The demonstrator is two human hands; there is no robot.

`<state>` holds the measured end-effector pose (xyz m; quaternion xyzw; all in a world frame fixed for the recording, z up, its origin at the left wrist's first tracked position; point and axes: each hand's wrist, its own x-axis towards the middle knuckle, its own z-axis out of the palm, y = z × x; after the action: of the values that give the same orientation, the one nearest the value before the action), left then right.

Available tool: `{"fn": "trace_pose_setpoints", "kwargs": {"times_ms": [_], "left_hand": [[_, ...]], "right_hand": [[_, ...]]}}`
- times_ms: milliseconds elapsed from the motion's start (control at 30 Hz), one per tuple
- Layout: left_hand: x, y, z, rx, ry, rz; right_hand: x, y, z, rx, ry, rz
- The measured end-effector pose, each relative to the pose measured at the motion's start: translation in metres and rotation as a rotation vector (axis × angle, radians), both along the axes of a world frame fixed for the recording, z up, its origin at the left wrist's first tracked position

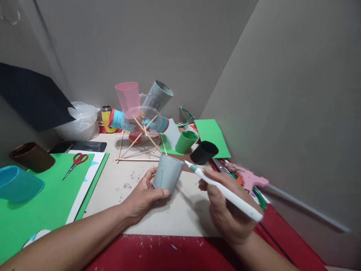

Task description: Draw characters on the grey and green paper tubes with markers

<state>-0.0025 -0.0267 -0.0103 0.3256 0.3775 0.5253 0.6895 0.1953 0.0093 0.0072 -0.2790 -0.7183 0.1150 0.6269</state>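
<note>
A light grey-blue cup (169,174) with faint lines drawn on its side is gripped by my left hand (145,195), the thumb across its base. My right hand (232,214) is closed round a thick white marker pen (228,194). The pen's teal tip points at the cup's right edge, near the rim; I cannot tell whether it touches. Behind the cup stands a model wheel on a wooden stick frame (139,160). It carries a pink cup (128,98), a grey cup with dark pen strokes (158,96) and blue-and-red cups (117,118).
Red-handled scissors (79,160) rest on green sheets (53,192) at left, beside a brown cup (32,156) and a blue cup (21,184). Green (186,142) and black (204,152) cups lie right of the frame. A pink glue gun (251,178) lies far right.
</note>
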Motion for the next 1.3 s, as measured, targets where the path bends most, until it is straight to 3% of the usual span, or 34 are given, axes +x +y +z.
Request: {"fn": "trace_pose_setpoints", "kwargs": {"times_ms": [133, 333, 533, 800, 1100, 1300], "left_hand": [[0.000, -0.001, 0.000, -0.004, -0.001, 0.004], [0.000, -0.001, -0.001, -0.031, -0.028, 0.003], [-0.002, 0.002, -0.004, -0.062, -0.179, -0.003], [-0.007, 0.001, -0.005, -0.083, -0.284, -0.103], [-0.005, 0.000, -0.001, -0.011, -0.203, -0.141], [-0.002, -0.001, 0.002, 0.022, -0.133, -0.148]], "right_hand": [[0.004, -0.004, 0.001, 0.090, -0.064, 0.053], [0.006, -0.004, -0.009, 0.019, 0.046, -0.015], [0.000, -0.005, -0.002, 0.004, 0.143, 0.009], [-0.006, 0.000, -0.010, -0.092, 0.181, -0.001], [-0.021, 0.011, 0.004, -0.376, 0.261, 0.165], [-0.025, 0.012, 0.004, -0.442, 0.249, 0.274]]}}
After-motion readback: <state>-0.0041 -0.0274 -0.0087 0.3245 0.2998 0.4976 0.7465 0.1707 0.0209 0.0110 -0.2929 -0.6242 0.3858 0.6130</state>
